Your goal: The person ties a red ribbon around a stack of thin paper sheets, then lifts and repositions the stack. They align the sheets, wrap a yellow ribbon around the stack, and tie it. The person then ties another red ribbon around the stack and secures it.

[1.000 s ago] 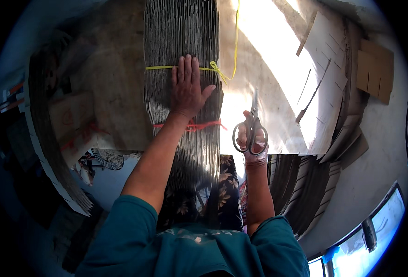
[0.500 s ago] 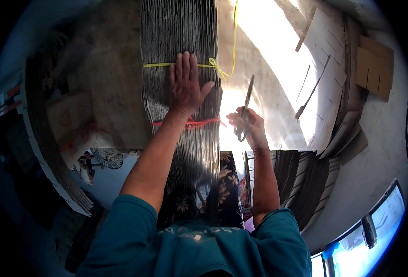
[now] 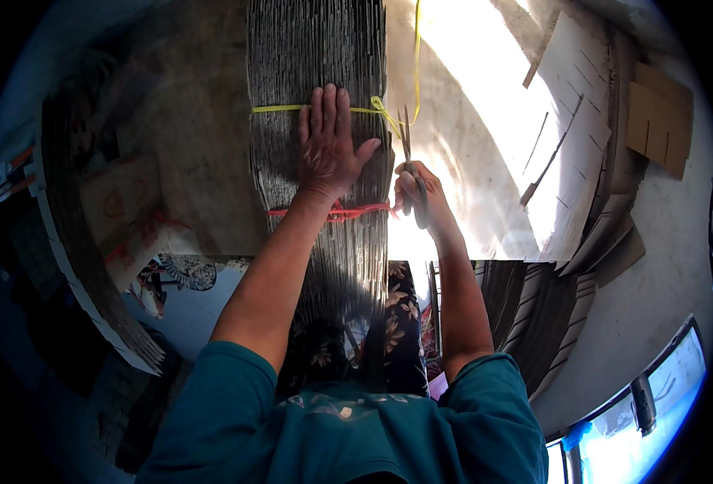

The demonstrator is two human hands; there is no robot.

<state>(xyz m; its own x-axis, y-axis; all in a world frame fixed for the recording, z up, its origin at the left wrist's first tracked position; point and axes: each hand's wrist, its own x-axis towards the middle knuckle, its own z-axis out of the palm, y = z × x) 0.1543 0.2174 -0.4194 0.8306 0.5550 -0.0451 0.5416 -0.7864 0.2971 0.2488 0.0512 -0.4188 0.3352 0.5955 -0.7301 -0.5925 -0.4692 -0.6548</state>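
Observation:
A long stack of grey cardboard sheets [image 3: 316, 48], standing on edge, runs away from me across the table. Yellow strapping [image 3: 277, 108] goes round it, knotted at the right edge, with a loose tail rising beyond. Nearer to me, red twine [image 3: 364, 211] is tied round the same stack. My left hand [image 3: 329, 149] lies flat on top, fingers spread over the yellow strap. In my right hand [image 3: 421, 189] is a pair of scissors [image 3: 407, 149], blades pointing away and slightly parted, close beside the yellow knot.
The wooden table [image 3: 469, 161] has a bright sunlit patch. A slotted cardboard sheet [image 3: 570, 121] lies at right, near stacked brown cardboard [image 3: 658, 121]. More cardboard stacks [image 3: 534, 323] stand below the table's right edge. A long cardboard stack [image 3: 74, 242] lines the left side.
My right hand has moved left and slightly forward with the scissors, bringing the blades beside the yellow knot. My left hand stays on the stack.

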